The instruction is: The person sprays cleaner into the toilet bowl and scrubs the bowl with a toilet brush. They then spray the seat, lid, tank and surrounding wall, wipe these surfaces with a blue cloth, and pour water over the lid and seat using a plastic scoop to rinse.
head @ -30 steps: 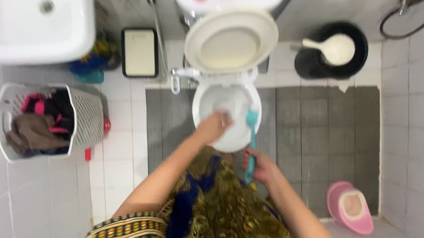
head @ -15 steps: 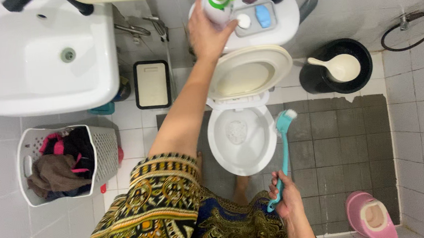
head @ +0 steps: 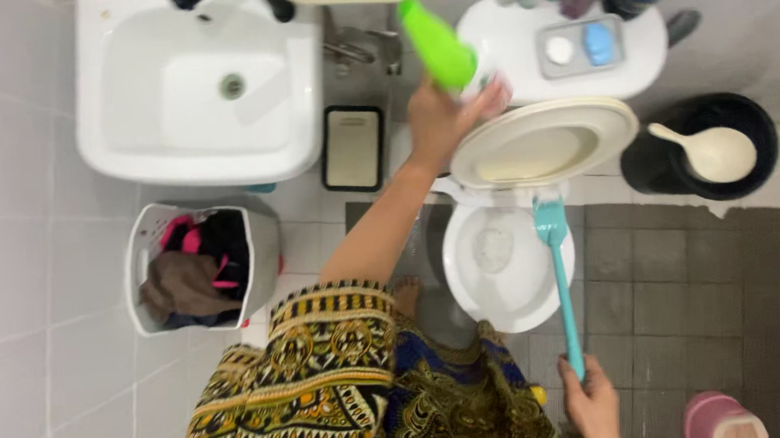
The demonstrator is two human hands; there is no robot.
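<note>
Tiled bathroom seen from above. The left hand (head: pixel 442 119) closes its grip around a green-capped bottle (head: pixel 441 53), tilted beside the raised lid. The right hand (head: pixel 593 403) clasps a teal brush (head: pixel 559 276), bristles resting on the toilet (head: pixel 506 307) rim.

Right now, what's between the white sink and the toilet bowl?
In the head view, a small black-rimmed bin sits on the floor between the sink and the toilet bowl.
</note>
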